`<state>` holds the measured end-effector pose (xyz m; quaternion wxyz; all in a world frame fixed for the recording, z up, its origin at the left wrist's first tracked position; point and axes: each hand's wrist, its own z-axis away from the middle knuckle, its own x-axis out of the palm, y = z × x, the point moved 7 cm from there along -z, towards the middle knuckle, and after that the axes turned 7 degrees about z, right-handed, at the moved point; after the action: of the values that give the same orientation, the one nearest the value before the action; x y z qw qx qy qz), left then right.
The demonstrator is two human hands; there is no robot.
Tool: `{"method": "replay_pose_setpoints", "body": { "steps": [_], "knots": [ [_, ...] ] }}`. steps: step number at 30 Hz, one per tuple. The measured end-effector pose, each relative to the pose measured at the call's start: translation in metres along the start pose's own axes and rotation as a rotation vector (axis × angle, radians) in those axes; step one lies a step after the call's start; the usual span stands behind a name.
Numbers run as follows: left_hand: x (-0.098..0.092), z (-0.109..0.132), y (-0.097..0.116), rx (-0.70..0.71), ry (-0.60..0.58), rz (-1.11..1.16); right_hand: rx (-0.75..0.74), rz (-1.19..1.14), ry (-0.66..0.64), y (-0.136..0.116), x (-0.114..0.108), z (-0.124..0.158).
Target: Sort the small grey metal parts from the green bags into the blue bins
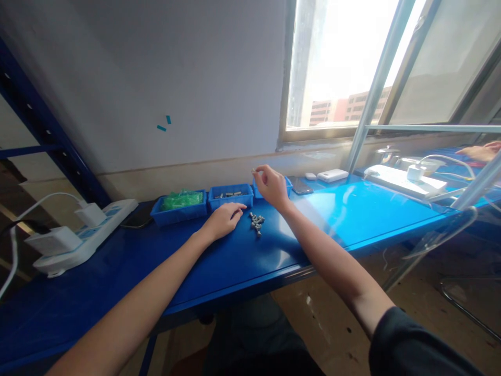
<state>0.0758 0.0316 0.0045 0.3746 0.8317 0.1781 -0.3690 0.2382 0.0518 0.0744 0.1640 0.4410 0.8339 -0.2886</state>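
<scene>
My right hand [271, 185] is raised over the right blue bin [289, 184], thumb and fingertips pinched on a small metal part [253, 171] whose exact kind is too small to tell. My left hand [224, 221] lies low at the front of the middle blue bin [230, 201], fingers stretched out, with nothing visible in it. Dark metal pieces [235, 195] lie inside that bin. Between my hands, a small pile of silvery metal fittings [257, 223] sits on the blue table [219, 271]. My right hand hides most of the right bin and its contents.
On the left stand a blue bin [179, 214] of green plastic wrap [182, 199] and a white power strip [90, 237] with plugs. A phone [301, 185] and white power bank [332, 175] lie at the back. Far right, another person's hand [483, 151] shows beyond a metal post [378, 78].
</scene>
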Motion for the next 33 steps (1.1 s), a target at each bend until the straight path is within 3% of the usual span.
{"method": "replay_pose_setpoints", "body": {
  "steps": [3,6,11,14,18,22,27,33],
  "knots": [
    [0.015,0.003,0.008,0.100,-0.109,-0.144,0.225,0.261,-0.071,0.043,-0.004,-0.007],
    [0.018,0.004,0.007,0.096,-0.136,-0.220,0.253,0.333,-0.238,0.056,0.008,-0.005],
    [0.013,0.004,0.002,0.079,-0.103,-0.248,0.092,0.194,-0.402,0.017,0.038,0.012],
    [0.014,0.003,0.004,0.142,-0.108,-0.189,0.032,0.152,-0.523,-0.002,0.055,0.023],
    [0.020,0.003,0.006,0.198,-0.162,-0.131,0.015,0.105,-0.500,-0.008,0.055,0.026],
    [0.018,0.002,0.003,0.156,-0.149,-0.137,-0.012,0.038,-0.428,-0.010,0.047,0.022],
    [0.010,0.000,-0.002,0.022,-0.053,-0.041,-0.115,-0.069,-0.510,-0.021,0.055,0.028],
    [-0.008,-0.002,-0.026,-0.291,0.218,0.433,-0.207,-0.213,-0.529,-0.028,0.057,0.029]
  ]
}}
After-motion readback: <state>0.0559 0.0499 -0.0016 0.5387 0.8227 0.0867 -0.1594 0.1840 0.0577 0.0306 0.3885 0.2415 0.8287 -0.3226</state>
